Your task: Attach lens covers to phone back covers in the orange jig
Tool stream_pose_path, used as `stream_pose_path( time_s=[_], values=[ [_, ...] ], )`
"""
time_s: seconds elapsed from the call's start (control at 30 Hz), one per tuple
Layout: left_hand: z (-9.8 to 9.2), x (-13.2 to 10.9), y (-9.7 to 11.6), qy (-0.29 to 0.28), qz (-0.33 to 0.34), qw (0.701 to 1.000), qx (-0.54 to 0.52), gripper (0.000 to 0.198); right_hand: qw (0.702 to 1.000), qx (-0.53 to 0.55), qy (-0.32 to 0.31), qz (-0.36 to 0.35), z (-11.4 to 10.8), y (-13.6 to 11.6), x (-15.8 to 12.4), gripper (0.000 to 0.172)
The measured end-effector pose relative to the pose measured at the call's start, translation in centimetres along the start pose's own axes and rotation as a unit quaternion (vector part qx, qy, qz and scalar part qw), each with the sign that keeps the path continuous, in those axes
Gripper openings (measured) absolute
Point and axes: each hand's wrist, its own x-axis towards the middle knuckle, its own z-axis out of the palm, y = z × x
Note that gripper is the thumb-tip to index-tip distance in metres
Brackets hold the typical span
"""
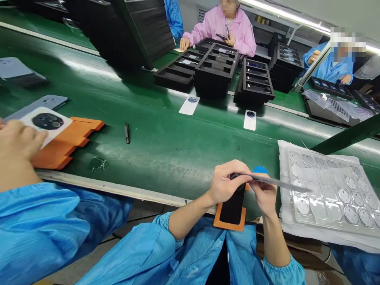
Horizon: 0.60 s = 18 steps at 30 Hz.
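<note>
My left hand (227,182) and my right hand (265,194) are close together, both closed at the near end of a thin grey panel (283,183). The panel is seen almost edge-on and points to the right, so its face is hidden. Under my left hand, a black phone-shaped piece (232,208) lies in an orange fixture (228,226) at the bench edge. My left hand covers the upper part of that piece. Just behind my right hand, a blue round thing (260,170) shows in part.
A clear tray of round discs (329,186) lies at right. At left, another person's hand (20,146) grips a white phone back cover (49,120) over an orange fixture (56,156). A dark clip-like tool (127,133), two white cards (189,106) and black trays (216,71) lie beyond.
</note>
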Motion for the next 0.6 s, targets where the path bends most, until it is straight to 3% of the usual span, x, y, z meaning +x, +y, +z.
stream_pose_path(
  time_s=[0.1, 0.17, 0.23, 0.3, 0.37, 0.43, 0.5, 0.6],
  values=[
    [-1.1, 1.8, -2.3, 0.028, -0.112, 0.993, 0.012, 0.023, 0.997, 0.025, 0.048, 0.058, 0.5, 0.5, 2.7, 0.027],
    [-2.2, 3.2, -3.9, 0.0, -0.145, 0.988, 0.06, 0.037, 0.993, 0.047, 0.093, 0.049, -0.2, 0.2, 6.7, 0.034],
    [-3.0, 3.9, -5.4, -0.089, -0.153, 0.972, 0.153, 0.046, 0.989, 0.046, 0.139, 0.017, -1.5, -0.4, 11.8, 0.04],
    [-3.4, 3.7, -6.5, -0.224, -0.137, 0.926, 0.271, 0.048, 0.987, -0.012, 0.158, -0.005, -2.9, -0.7, 16.7, 0.045],
    [-3.3, 2.8, -7.3, -0.328, -0.092, 0.862, 0.376, 0.048, 0.985, -0.094, 0.147, -0.006, -3.6, -0.3, 20.3, 0.047],
    [-2.9, 1.8, -8.1, -0.368, -0.043, 0.819, 0.437, 0.048, 0.981, -0.156, 0.114, -0.012, -3.2, 0.6, 22.2, 0.047],
    [-2.5, 1.3, -8.8, -0.369, -0.019, 0.812, 0.451, 0.052, 0.975, -0.208, 0.067, -0.034, -2.1, 1.7, 22.8, 0.043],
    [-2.3, 1.7, -9.9, -0.343, -0.039, 0.836, 0.428, 0.056, 0.954, -0.287, -0.003, -0.091, -0.6, 2.8, 23.3, 0.036]
  ],
)
